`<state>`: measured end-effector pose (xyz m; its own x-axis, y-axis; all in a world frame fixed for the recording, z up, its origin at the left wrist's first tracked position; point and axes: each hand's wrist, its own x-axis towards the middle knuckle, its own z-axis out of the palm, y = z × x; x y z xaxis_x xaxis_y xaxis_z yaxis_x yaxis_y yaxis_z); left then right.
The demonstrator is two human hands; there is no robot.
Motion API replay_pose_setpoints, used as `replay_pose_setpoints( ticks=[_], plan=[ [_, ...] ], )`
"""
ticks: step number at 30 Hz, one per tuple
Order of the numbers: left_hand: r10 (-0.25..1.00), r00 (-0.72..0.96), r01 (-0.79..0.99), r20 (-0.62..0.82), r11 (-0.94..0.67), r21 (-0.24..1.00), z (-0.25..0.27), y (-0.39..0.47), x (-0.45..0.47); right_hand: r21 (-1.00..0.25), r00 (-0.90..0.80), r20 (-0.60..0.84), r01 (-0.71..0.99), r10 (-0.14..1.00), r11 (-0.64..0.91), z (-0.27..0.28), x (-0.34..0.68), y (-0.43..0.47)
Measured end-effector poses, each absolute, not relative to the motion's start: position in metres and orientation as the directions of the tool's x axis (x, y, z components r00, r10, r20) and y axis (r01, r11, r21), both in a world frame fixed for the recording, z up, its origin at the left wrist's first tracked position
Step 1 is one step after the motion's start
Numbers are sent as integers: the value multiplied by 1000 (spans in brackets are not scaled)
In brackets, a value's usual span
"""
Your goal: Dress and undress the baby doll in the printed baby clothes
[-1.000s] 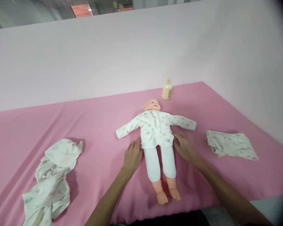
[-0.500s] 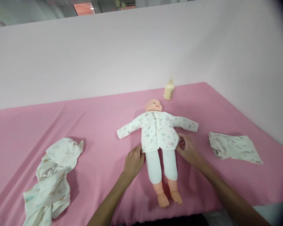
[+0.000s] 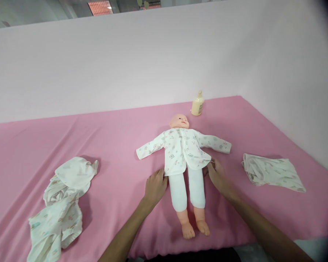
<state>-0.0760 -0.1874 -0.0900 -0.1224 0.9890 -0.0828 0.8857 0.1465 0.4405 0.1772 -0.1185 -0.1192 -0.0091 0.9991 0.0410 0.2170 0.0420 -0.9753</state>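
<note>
Doll (image 3: 178, 121) lies on its back on the pink sheet (image 3: 120, 138), feet (image 3: 188, 230) toward the near edge, presumably so both hands can work over it. The left hand (image 3: 155, 187) pinches one lower corner of the jacket (image 3: 177, 151), its thumb mostly hidden. The right hand (image 3: 218, 176) grasps the opposite corner, slightly raised, apparently to hold the front spread wide above the white legs (image 3: 178, 193). Rumpled clothes (image 3: 64, 211) on the left and a folded cloth (image 3: 272, 173) on the right lie well apart from the doll, perhaps to leave room around it. Farther off, a bottle (image 3: 198, 105) stands upright near the doll's head, before the pale wall (image 3: 142, 62). Compared with half a second ago, the right-hand corner is drawn higher, baring more leg; the left hand has barely moved.
</note>
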Motion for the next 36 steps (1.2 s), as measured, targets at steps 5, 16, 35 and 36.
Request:
replay_pose_setpoints(
  ticks=[5, 16, 35, 36],
  plan=[
    [986, -126, 920, -110, 157, 358, -88, -187, -80, -906, -19, 98, 412, 995, 97, -116, 183, -122],
    [993, -103, 982, 50, 94, 161, -88, -197, -74, -546, -380, 52, 763, 923, 345, -109, 192, -163],
    [725, 414, 903, 551, -404, -146, -73, -185, -52, -166, -554, 606, 614, 571, 772, -87, 149, -155],
    [726, 423, 899, 542, -412, -148, -73, -186, -52, -157, -565, 601, 611, 566, 776, -87, 149, -155]
  ],
)
